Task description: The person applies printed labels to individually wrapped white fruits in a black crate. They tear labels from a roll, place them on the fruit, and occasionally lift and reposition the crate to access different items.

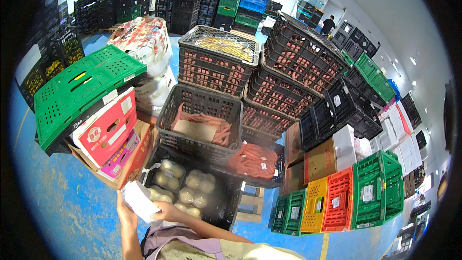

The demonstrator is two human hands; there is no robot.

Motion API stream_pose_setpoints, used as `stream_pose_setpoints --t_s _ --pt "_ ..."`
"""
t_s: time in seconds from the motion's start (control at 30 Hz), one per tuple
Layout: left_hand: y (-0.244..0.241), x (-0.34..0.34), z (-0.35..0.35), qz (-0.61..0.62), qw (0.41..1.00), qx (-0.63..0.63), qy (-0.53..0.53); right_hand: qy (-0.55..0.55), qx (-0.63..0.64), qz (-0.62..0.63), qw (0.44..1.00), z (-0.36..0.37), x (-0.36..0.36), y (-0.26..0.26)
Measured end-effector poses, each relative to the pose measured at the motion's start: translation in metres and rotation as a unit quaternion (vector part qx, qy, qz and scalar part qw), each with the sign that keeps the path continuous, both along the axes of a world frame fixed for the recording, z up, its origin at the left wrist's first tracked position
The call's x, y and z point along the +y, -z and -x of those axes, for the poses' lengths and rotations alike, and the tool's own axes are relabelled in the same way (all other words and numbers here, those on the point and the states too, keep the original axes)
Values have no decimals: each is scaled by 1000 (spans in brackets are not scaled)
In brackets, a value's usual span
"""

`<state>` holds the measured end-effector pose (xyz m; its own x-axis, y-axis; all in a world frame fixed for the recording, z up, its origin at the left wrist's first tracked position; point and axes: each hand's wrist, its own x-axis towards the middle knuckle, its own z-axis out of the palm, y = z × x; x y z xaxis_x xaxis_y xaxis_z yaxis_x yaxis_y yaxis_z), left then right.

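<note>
A white box-shaped object (140,201), perhaps a label printer or a thick stack of paper, is held low in front of me. My left hand (126,209) supports its left side, and my right hand (167,212) grips its lower right corner. Just beyond lies a black plastic crate (225,202) holding clear-wrapped packs of round, pale yellow-green produce (197,187). Behind it stands a black crate (202,95) with reddish carrots (222,130) and a piece of cardboard (194,130). To its right, bagged carrots (252,160) bear small white labels.
Cartons (108,130) and a folded green crate (86,86) stand at the left. Stacked black crates of carrots (285,79) rise ahead. Green, yellow and orange crates (337,202) line the right. A wooden pallet (249,207) shows low down. A person (327,25) stands far back.
</note>
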<state>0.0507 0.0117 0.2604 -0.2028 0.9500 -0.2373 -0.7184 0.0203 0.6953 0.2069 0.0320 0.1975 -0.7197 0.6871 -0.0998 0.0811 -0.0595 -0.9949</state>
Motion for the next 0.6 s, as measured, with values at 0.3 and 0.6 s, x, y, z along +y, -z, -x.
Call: stream_pose_setpoints --t_s 0.3,0.6 --pt "4 0 -2 15 1000 6 -6 -4 -10 3 1000 -5 0 -7" --pt "14 0 2 49 998 9 -32 0 26 17 1000 -8 6 -24"
